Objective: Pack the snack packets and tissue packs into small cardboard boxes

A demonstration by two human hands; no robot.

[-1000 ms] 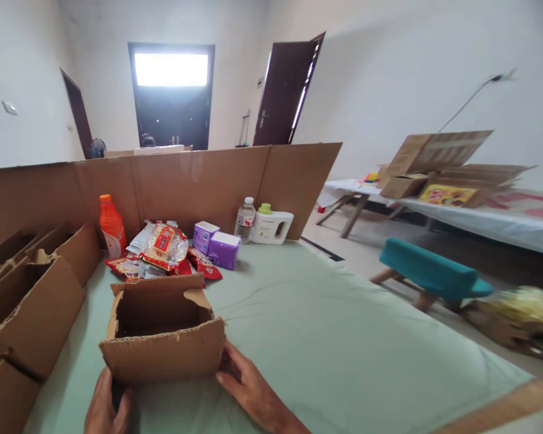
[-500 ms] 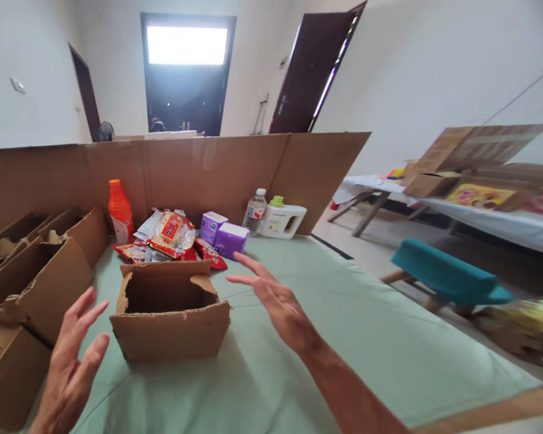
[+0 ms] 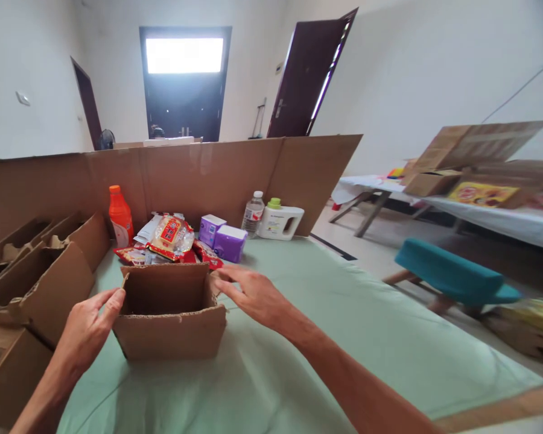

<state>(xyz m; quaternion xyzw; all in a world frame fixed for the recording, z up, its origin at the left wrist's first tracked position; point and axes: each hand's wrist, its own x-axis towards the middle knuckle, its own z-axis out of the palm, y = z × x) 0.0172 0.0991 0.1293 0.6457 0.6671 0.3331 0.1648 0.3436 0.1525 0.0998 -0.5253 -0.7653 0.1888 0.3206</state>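
A small open cardboard box (image 3: 172,334) with torn flaps stands on the pale green table cover (image 3: 326,325) in front of me. My left hand (image 3: 87,330) reaches to the box's left wall, fingertips touching its top edge, holding nothing. Stretched across from the right, my right hand (image 3: 250,293) has its fingers spread on the box's right flap. The inside of the box looks empty as far as it shows.
Behind the box lie snack packets (image 3: 169,235), an orange bottle (image 3: 120,216), two purple packs (image 3: 228,242), a water bottle (image 3: 252,214) and a white jug (image 3: 280,222) against a cardboard screen (image 3: 208,175). Open cartons (image 3: 49,283) line the left. A teal stool (image 3: 452,277) stands right.
A second ago both hands held the box's near bottom corners. They lifted off with fingers spread, and now they have come down onto the box's left and right upper edges.
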